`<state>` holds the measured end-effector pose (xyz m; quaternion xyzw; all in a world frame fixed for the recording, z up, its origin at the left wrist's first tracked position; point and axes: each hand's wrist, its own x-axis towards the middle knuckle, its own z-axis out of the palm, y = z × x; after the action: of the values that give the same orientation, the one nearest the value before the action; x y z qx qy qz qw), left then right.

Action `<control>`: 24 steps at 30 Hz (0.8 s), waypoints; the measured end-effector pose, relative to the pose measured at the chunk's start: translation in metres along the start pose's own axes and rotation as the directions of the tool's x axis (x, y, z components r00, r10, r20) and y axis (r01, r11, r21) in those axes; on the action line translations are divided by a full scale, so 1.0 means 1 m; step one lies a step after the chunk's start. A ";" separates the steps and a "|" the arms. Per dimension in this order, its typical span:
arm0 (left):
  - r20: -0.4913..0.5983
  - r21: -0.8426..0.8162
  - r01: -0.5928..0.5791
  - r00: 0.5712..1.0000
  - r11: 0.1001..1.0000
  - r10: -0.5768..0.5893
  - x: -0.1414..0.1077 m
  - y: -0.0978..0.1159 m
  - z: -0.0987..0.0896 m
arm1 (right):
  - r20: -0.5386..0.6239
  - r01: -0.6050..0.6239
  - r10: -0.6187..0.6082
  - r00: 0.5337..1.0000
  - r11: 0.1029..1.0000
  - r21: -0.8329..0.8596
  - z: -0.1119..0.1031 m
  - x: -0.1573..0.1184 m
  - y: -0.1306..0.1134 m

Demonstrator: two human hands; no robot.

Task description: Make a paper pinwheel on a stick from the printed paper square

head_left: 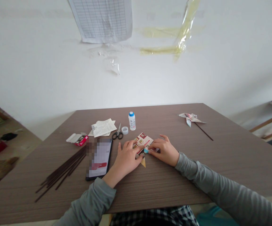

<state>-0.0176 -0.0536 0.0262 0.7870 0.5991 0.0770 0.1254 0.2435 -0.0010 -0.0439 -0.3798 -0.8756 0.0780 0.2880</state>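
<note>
A small printed paper (pixel 143 138), red and cream with little pictures, lies on the table between my hands. My left hand (pixel 127 157) rests across its left part, fingers spread and flattened on it. My right hand (pixel 165 150) pinches the paper's right side with thumb and forefinger, by a light-blue patch (pixel 146 150). A yellowish pointed corner (pixel 143 162) sticks out below my left thumb. The paper's left side is partly hidden under my fingers. Just beyond stand a white bottle with a blue cap (pixel 132 121) and a small clear round cap (pixel 125 130).
Black-handled scissors (pixel 117 135), stacked paper squares (pixel 104 127) and an open small red-and-white box (pixel 78 139) lie left. Nearer are a phone (pixel 100 158) and several thin dark sticks (pixel 62 169). A paper pinwheel on a stick (pixel 192 118) lies at the far right.
</note>
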 end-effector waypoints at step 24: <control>-0.027 0.025 -0.007 1.000 1.000 0.008 0.002 -0.001 0.000 | 0.006 -0.009 0.009 1.000 1.000 0.004 0.003 -0.001 0.005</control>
<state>-0.0176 -0.0519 0.0255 0.7896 0.5987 0.0809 0.1071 0.2457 0.0024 -0.0482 -0.3831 -0.8746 0.0824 0.2856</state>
